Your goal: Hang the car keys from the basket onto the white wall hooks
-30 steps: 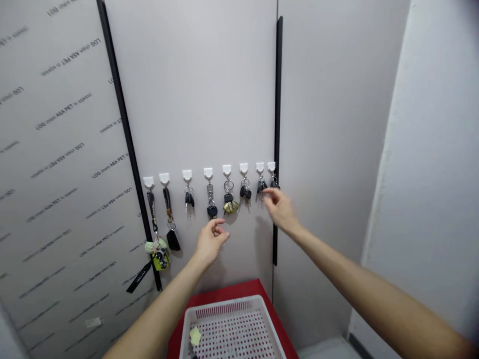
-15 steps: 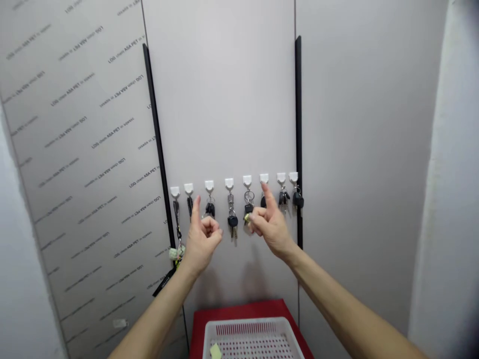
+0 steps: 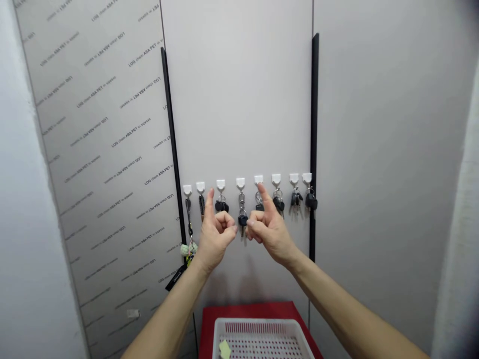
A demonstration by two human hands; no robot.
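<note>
A row of white hooks (image 3: 240, 183) on the grey panel carries several bunches of keys. My left hand (image 3: 215, 239) is raised before the panel, index finger pointing up and the others curled loosely, with nothing in it. Left of its fingertip is a hook with a black strap (image 3: 201, 202); to the right hang dark keys (image 3: 222, 205). My right hand (image 3: 271, 229) also points up, empty, its fingertip overlapping the lower edge of a hook (image 3: 258, 180). Whether it touches cannot be told. Between my hands hangs a key bunch (image 3: 243, 220) with a black fob.
Below stands a white perforated basket (image 3: 262, 326) on a red surface (image 3: 211, 319), a pale yellow piece (image 3: 225, 349) inside it. Black vertical strips (image 3: 315, 124) edge the panel. A lanyard with a pale green charm (image 3: 189, 249) hangs at far left.
The view has turned slightly left, shifting the hooks rightward. My right hand has moved left along the row, by about one hook, and both hands are now closer together.
</note>
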